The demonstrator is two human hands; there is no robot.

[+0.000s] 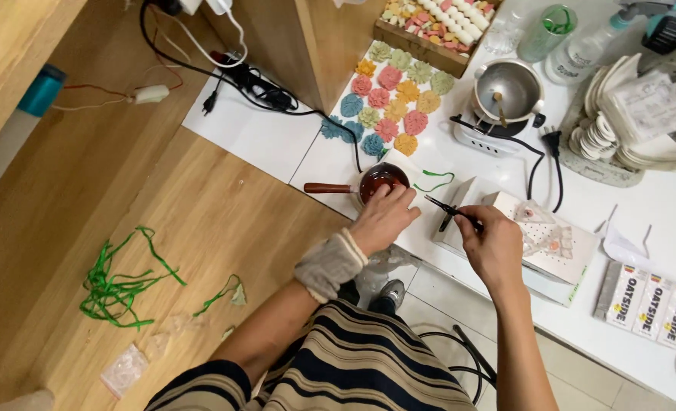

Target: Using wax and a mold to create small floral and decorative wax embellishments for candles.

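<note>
2 hands: left hand (384, 216) touching 1 pot (380, 181); right hand (492, 245) gripping 1 tweezers (446, 209)

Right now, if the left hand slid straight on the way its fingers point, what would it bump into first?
The left hand already rests at the rim of the small dark pan with a wooden handle. Further on, it would probably reach the coloured flower-shaped pieces, though depth is hard to judge.

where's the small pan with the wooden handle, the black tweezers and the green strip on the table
small pan (384, 180), head view, on the dark inside of the bowl
black tweezers (443, 207), head view, on the shaft just ahead of the right hand's fingers
green strip (438, 180), head view, on the curled upper part
</note>
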